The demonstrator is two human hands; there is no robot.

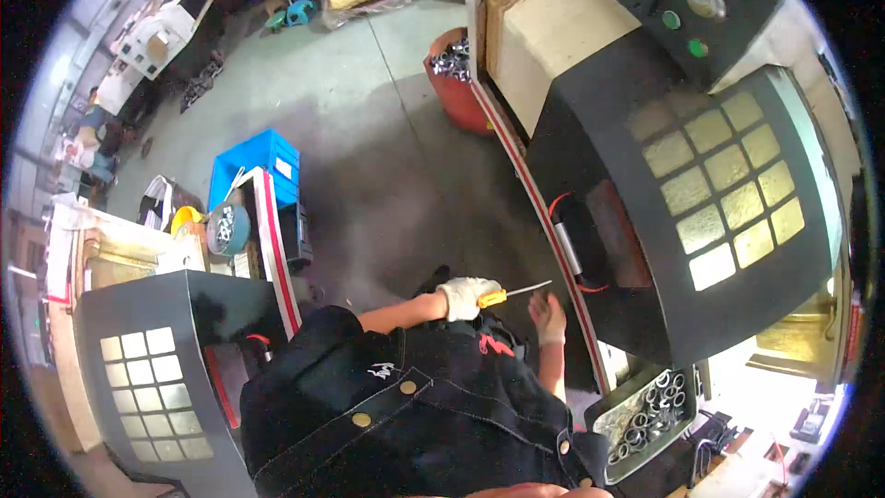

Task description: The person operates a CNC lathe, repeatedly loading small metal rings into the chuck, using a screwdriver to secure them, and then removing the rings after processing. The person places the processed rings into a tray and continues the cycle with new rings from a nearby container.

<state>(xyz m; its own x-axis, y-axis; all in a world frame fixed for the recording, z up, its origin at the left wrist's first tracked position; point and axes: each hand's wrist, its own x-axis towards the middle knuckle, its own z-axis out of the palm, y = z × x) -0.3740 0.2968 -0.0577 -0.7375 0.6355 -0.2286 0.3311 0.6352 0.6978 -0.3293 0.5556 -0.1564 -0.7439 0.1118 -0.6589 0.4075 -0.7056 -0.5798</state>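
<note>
My left hand, in a pale work glove, is wrapped round the yellow handle of a screwdriver. The tool's thin metal shaft points right, lying across the gap between my hands. Its tip ends just above my right hand, which seems to hold nothing; its fingers are extended and partly apart. A light covering shows at that wrist. Both hands are in front of my dark apron, close to the black machine door with its metal handle.
At lower right a tray holds many metal rings. Ahead stands a red bin of metal parts. On the left are a blue crate, a round container of small parts and a second machine with a gridded window.
</note>
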